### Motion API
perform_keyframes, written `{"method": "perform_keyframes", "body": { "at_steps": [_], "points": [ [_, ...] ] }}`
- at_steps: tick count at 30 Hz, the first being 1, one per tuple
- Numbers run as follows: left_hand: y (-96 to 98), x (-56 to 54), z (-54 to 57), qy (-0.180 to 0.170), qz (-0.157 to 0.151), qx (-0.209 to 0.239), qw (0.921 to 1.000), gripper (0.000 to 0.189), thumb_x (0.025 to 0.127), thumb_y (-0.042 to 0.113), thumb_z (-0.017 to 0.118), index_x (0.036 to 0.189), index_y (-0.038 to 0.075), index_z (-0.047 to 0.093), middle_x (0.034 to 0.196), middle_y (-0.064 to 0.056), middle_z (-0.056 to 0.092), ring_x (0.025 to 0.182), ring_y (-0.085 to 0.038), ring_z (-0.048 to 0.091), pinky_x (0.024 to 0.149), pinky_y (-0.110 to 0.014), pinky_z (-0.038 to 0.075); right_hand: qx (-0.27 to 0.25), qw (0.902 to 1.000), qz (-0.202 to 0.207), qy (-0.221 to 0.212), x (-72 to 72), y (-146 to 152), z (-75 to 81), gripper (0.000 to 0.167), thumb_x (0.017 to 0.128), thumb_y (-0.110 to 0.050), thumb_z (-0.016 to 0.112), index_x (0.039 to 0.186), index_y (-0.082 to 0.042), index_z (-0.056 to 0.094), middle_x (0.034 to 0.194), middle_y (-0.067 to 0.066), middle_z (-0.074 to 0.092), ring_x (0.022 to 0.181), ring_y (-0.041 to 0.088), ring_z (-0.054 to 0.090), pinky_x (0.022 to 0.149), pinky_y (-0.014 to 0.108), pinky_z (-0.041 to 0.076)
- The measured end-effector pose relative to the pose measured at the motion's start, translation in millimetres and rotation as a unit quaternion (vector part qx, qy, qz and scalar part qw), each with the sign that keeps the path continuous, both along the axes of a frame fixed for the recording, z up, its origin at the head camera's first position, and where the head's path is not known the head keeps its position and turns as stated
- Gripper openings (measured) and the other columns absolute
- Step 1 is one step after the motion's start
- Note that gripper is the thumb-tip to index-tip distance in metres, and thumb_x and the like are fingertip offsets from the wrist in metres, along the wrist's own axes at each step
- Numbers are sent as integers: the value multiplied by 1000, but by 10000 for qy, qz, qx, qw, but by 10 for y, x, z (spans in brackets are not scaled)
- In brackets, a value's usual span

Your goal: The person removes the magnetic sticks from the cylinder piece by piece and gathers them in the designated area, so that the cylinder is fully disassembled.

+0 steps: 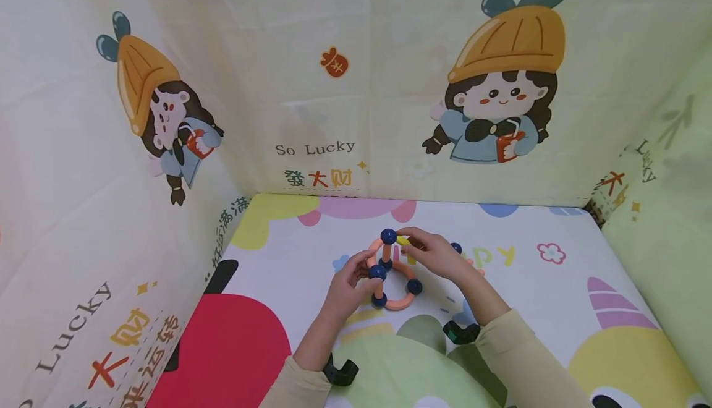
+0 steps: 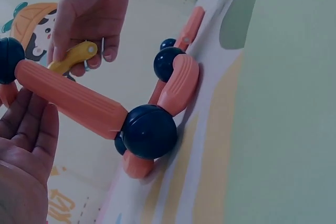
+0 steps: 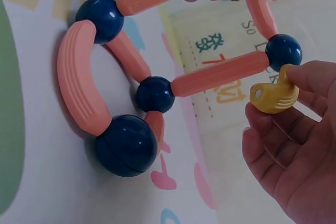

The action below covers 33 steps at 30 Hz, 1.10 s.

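A frame of magnetic building sticks and balls stands on the table: a ring of curved orange sticks with dark blue balls, and straight orange sticks rising to two upper balls. My left hand holds the frame around the near upper ball, its fingers against the upright stick. Between thumb and fingers, my right hand pinches a short curved yellow stick. One end of that stick is right at the far upper ball.
Behind the right hand lies another blue ball with orange pieces. The table has a printed cartoon cover. Patterned cloth walls enclose its back and sides. A black object lies at the left edge.
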<state>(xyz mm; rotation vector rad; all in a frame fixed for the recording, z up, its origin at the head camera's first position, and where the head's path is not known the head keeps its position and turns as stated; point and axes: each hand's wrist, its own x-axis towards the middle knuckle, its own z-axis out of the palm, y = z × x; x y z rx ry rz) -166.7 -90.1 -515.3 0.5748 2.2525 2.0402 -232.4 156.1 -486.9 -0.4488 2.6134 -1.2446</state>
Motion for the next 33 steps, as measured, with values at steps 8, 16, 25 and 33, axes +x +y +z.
{"method": "perform_keyframes", "body": {
  "at_steps": [8, 16, 25, 33],
  "points": [
    [-24, 0, 45, 467, -103, 14, 9989, 53, 91, 3, 66, 141, -1, 49, 110, -19, 62, 99, -14, 61, 93, -25, 51, 83, 9998, 65, 186, 10, -21, 28, 35, 100, -29, 58, 135, -31, 57, 99, 1, 65, 86, 20, 56, 69, 30, 50],
    [-19, 0, 15, 446, -83, 90, 9989, 52, 90, 2, 67, 140, 3, 51, 110, -18, 62, 99, -14, 62, 94, -26, 52, 265, 9981, 99, 543, 3, -28, 25, 32, 101, -24, 56, 133, -27, 60, 89, 0, 60, 77, 19, 54, 63, 30, 47],
    [-22, 6, 40, 632, -130, -26, 9979, 52, 91, 3, 67, 140, 1, 51, 110, -19, 64, 100, -13, 61, 94, -31, 53, 265, 9975, 132, 642, -8, -18, 31, 33, 101, -22, 55, 133, -26, 60, 88, 1, 59, 74, 19, 53, 61, 29, 45],
    [-26, 6, 38, 643, -115, -25, 9979, 51, 91, 3, 66, 140, 1, 51, 109, -18, 63, 99, -14, 61, 94, -29, 53, 363, 9965, 135, 735, -20, -28, 38, 33, 102, -20, 53, 134, -25, 60, 92, 2, 62, 75, 19, 53, 63, 30, 45]
  ]
}}
